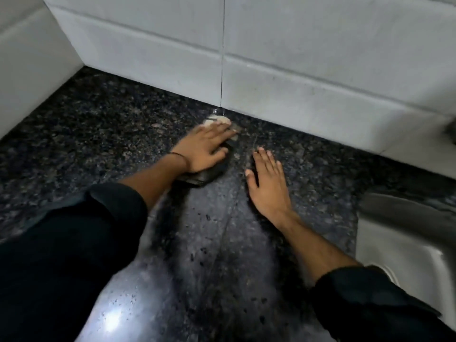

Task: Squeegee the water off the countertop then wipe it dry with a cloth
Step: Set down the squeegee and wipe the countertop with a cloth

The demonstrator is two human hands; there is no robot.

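Note:
My left hand [206, 146] presses flat on a cloth [207, 175] near the back wall; the cloth is dark at its near end and pale where it shows past my fingertips. A thin dark band circles that wrist. My right hand [267, 182] lies flat and open on the dark speckled granite countertop [98, 134], just right of the cloth, holding nothing. A thin seam in the stone runs between the two hands. The near part of the counter shines with a bright reflection. No squeegee is in view.
White wall tiles [296, 70] rise along the back and the left side, forming a corner at the far left. A steel sink [399, 233] is set into the counter at the right edge. Both forearms wear dark sleeves.

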